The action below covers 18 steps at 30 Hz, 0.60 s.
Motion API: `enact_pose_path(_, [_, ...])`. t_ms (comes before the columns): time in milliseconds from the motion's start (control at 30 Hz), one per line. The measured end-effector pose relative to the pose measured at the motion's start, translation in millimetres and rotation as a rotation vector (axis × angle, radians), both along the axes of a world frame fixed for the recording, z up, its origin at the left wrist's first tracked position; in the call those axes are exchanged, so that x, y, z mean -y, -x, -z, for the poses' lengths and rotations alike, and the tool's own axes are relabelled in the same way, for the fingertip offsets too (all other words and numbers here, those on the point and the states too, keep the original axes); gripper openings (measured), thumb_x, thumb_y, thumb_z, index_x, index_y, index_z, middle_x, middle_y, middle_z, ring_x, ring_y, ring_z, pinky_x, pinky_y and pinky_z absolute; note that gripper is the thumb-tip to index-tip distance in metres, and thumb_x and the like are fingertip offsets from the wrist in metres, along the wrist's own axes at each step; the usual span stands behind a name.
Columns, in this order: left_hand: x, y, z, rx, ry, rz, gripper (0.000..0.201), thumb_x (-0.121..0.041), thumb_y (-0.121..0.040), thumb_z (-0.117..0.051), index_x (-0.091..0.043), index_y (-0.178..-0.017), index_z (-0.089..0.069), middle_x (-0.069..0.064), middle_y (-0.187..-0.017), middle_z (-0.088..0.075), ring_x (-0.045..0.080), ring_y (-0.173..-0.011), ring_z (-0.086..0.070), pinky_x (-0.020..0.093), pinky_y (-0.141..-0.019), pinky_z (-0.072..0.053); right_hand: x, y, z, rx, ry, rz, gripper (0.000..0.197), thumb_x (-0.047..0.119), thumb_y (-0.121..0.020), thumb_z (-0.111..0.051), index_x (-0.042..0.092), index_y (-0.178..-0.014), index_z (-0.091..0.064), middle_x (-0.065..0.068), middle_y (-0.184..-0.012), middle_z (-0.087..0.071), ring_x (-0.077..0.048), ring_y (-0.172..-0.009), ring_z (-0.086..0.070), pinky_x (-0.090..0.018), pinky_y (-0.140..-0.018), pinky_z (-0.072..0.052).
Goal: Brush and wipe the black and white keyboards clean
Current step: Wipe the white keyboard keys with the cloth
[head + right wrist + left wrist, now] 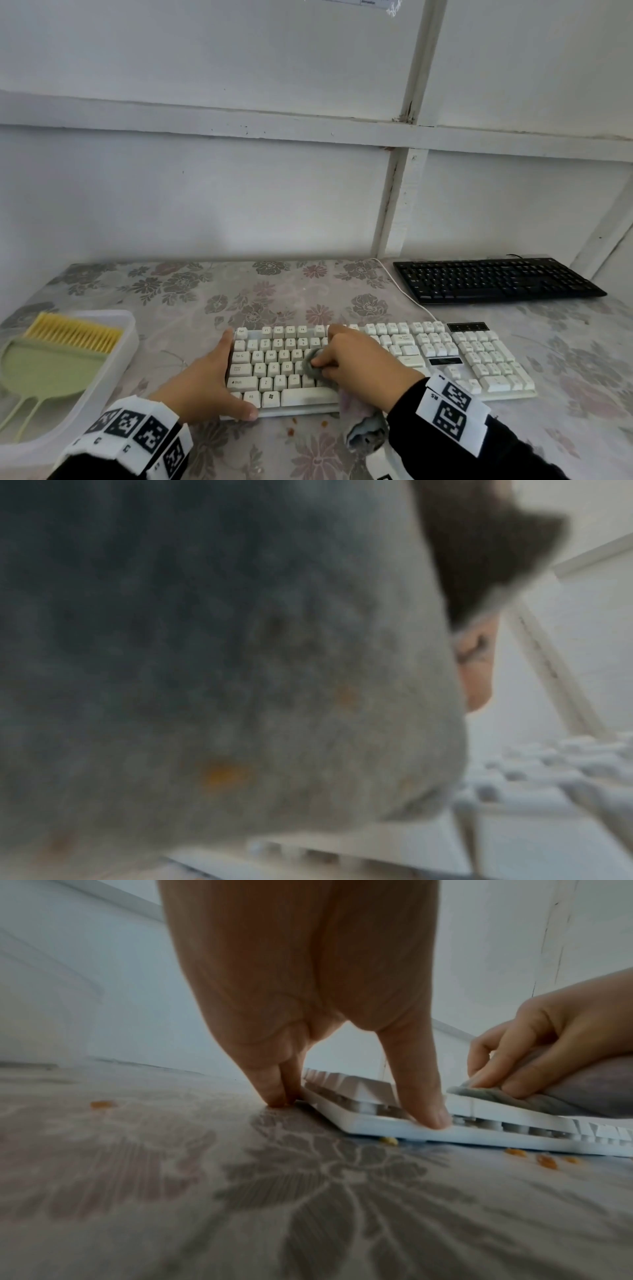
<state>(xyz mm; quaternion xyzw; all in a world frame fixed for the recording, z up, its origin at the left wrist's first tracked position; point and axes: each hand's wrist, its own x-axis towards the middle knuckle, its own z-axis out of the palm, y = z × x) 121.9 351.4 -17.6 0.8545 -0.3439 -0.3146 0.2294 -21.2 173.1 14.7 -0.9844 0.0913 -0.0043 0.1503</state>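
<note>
Right hand (356, 363) fingers pinch grey cloth (313, 366) on white keyboard (479, 363); left hand (209, 380) seemingly braces it, fingers straight.

A floral-patterned grey and pink tablecloth (274, 294) covers the table. At its left edge sits a translucent white plastic tray (128, 329). Small orange crumbs (293, 430) lie scattered along its near side. Behind its far edge rises a white panelled wall (205, 188).

table (191, 294), floral cloth | on it: white kbd (445, 356), black kbd (496, 279), tray (113, 363), crumbs (546, 1161)
</note>
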Motion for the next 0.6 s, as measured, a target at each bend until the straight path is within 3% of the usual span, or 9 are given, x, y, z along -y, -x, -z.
enact_pose_path(67, [0,0,0,0.003,-0.004,0.005,0.132,-0.038,-0.061,-0.083,-0.023,-0.147,0.016,-0.007,-0.143,-0.038,0.011,-0.122,-0.045,0.022,-0.103,-0.034,7,6,1,-0.006,0.024,0.037,0.020,0.019,-0.090,-0.055,0.011,-0.093,-0.073,0.004,-0.076,-0.031,-0.019,-0.077,-0.044,-0.017,-0.054,-0.026])
enact_pose_path(133, [0,0,0,0.001,-0.007,0.012,0.132,-0.039,-0.061,-0.083,-0.023,-0.147,0.016,-0.007,-0.143,-0.039,0.011,-0.121,-0.045,0.023,-0.104,-0.034,14,12,1,-0.029,0.034,0.060,0.020,0.018,-0.090,-0.054,0.011,-0.094,-0.073,0.010,-0.073,-0.027,-0.018,-0.077,-0.043,-0.012,-0.052,-0.022])
enact_pose_path(200, [0,-1,1,0.003,-0.008,0.013,0.133,-0.040,-0.060,-0.083,-0.023,-0.147,0.016,-0.007,-0.144,-0.038,0.011,-0.121,-0.045,0.023,-0.105,-0.035,21,17,1,-0.052,0.043,0.085,0.020,0.018,-0.090,-0.055,0.010,-0.094,-0.073,0.006,-0.076,-0.032,-0.017,-0.079,-0.044,-0.009,-0.052,-0.020])
enact_pose_path(267, [0,0,0,0.005,-0.008,0.011,0.133,-0.040,-0.060,-0.083,-0.022,-0.147,0.015,-0.007,-0.143,-0.039,0.011,-0.121,-0.045,0.024,-0.105,-0.035,27,20,-1,-0.081,0.058,0.140,0.020,0.018,-0.089,-0.055,0.009,-0.091,-0.073,0.001,-0.085,-0.039,-0.018,-0.078,-0.046,-0.013,-0.052,-0.025])
enact_pose_path(367, [0,1,-1,0.004,-0.006,0.007,0.132,-0.039,-0.060,-0.083,-0.022,-0.147,0.014,-0.007,-0.143,-0.039,0.010,-0.118,-0.046,0.024,-0.105,-0.034,28,20,-4,-0.104,0.115,0.189,0.024,0.019,-0.090,-0.052,0.005,-0.080,-0.068,-0.003,-0.080,-0.039,-0.022,-0.072,-0.045,-0.019,-0.061,-0.031])
enact_pose_path(467, [0,3,-4,0.004,-0.015,0.012,0.139,-0.042,-0.054,-0.086,-0.023,-0.147,0.015,-0.006,-0.144,-0.038,0.008,-0.112,-0.044,0.022,-0.103,-0.034,20,11,-8,-0.017,0.081,0.134,0.022,0.021,-0.090,-0.056,0.006,-0.085,-0.071,0.007,-0.076,-0.035,-0.013,-0.063,-0.042,-0.020,-0.056,-0.031])
enact_pose_path(533, [0,3,-4,0.005,-0.016,0.012,0.138,-0.042,-0.054,-0.086,-0.023,-0.147,0.016,-0.006,-0.145,-0.036,0.010,-0.117,-0.044,0.022,-0.102,-0.034,10,6,-9,0.011,0.026,0.053,0.021,0.023,-0.090,-0.057,0.010,-0.090,-0.074,0.013,-0.072,-0.030,-0.013,-0.069,-0.043,-0.011,-0.054,-0.026])
enact_pose_path(600, [0,2,-3,0.001,-0.007,0.007,0.132,-0.037,-0.061,-0.084,-0.023,-0.147,0.016,-0.006,-0.145,-0.035,0.010,-0.118,-0.044,0.021,-0.102,-0.033,6,6,-5,-0.001,0.009,0.007,0.022,0.023,-0.090,-0.056,0.012,-0.094,-0.074,0.009,-0.071,-0.033,-0.014,-0.077,-0.044,-0.008,-0.055,-0.023])
